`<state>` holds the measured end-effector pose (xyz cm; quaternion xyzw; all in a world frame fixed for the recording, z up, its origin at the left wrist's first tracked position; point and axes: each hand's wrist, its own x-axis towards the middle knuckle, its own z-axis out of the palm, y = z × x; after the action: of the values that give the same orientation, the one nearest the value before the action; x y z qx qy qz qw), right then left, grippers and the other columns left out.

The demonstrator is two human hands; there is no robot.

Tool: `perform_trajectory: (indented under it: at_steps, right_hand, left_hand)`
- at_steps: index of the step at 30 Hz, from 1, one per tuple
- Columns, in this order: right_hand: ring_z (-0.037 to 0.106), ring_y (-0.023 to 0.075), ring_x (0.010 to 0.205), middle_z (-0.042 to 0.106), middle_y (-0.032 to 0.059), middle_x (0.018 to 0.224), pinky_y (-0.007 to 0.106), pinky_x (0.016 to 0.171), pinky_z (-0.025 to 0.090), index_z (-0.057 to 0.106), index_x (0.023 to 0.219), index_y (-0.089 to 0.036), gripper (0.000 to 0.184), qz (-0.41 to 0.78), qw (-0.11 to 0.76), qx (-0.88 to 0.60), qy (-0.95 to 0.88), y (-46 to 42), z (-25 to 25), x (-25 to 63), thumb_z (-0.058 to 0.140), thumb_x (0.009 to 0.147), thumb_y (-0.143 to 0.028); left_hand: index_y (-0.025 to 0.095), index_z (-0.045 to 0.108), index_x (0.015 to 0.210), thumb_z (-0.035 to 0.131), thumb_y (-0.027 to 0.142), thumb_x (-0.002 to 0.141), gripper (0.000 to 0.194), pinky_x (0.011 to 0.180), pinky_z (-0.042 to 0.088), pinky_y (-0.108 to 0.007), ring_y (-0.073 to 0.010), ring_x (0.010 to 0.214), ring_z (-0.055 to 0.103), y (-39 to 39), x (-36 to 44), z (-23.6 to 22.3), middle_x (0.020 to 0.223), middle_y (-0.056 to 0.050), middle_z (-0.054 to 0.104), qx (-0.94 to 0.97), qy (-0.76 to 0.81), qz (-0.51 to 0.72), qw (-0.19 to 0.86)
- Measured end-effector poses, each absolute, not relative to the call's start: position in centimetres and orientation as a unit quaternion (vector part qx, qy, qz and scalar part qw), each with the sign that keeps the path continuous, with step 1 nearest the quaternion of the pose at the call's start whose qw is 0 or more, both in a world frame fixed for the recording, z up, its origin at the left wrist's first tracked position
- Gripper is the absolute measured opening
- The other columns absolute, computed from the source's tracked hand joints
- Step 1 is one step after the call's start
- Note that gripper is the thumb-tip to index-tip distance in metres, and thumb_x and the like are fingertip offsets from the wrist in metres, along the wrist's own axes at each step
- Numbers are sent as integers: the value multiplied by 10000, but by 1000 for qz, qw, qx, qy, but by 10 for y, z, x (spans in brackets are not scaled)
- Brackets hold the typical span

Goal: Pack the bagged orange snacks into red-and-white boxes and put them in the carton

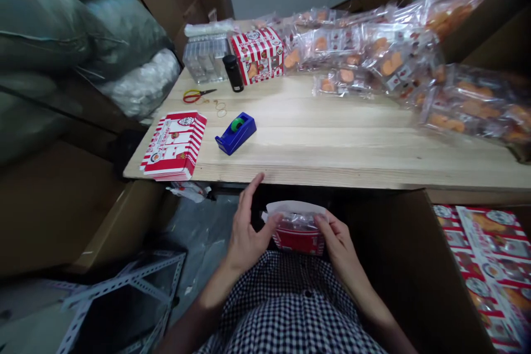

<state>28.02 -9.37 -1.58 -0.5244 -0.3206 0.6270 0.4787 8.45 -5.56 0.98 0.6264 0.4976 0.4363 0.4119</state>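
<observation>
A small red-and-white printed carton [299, 240] is held close to my body, just below the table's front edge. Its top flap stands up, and clear plastic shows in the opening. My right hand [338, 235] grips the carton's right side, thumb on the plastic at the mouth. At the left side, my left hand [249, 229] has its fingers spread and raised, with the thumb touching the carton near its upper left corner. What is inside beneath the plastic is hidden.
On the wooden table [290, 146] lie flat cartons [174, 144], a blue tape dispenser [235, 134], scissors [197, 95], a black bottle [233, 73], an upright carton [259, 58] and many clear bags [392, 63]. A cardboard box [394, 265] with printed packs [493, 265] stands at right.
</observation>
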Motion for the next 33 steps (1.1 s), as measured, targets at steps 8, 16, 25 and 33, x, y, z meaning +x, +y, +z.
perform_trajectory:
  at_steps: [8, 16, 25, 33]
  right_hand:
    - [689, 249, 985, 757, 64, 1050, 336, 787, 565, 721, 1130, -238, 286, 615, 529, -530, -246, -92, 7, 273, 609, 945, -424]
    - [727, 254, 882, 780, 75, 999, 371, 785, 578, 737, 1099, -221, 289, 672, 515, -507, -160, -106, -13, 276, 694, 883, -410]
    - [737, 230, 797, 792, 36, 889, 334, 735, 581, 753, 991, -218, 205, 673, 505, -511, -173, -96, -28, 283, 750, 810, -314]
    - [723, 233, 861, 786, 37, 918, 332, 757, 571, 747, 981, -216, 206, 660, 517, -518, -171, -94, -24, 283, 759, 800, -314]
  left_hand:
    - [215, 546, 1388, 583, 366, 941, 474, 769, 506, -282, -183, 836, 669, -59, 102, 19, 1018, -74, 733, 351, 453, 434, 695]
    - [207, 621, 1296, 650, 207, 830, 467, 701, 472, -221, -132, 756, 623, -60, 106, 9, 956, -37, 718, 328, 489, 376, 715]
    - [172, 694, 1174, 713, 288, 836, 358, 839, 501, -289, -200, 912, 686, -63, 94, -5, 1023, -77, 746, 237, 414, 384, 790]
    - [143, 741, 1073, 743, 210, 822, 260, 914, 495, -305, -191, 928, 708, -61, 83, -18, 1016, -96, 763, 170, 394, 393, 813]
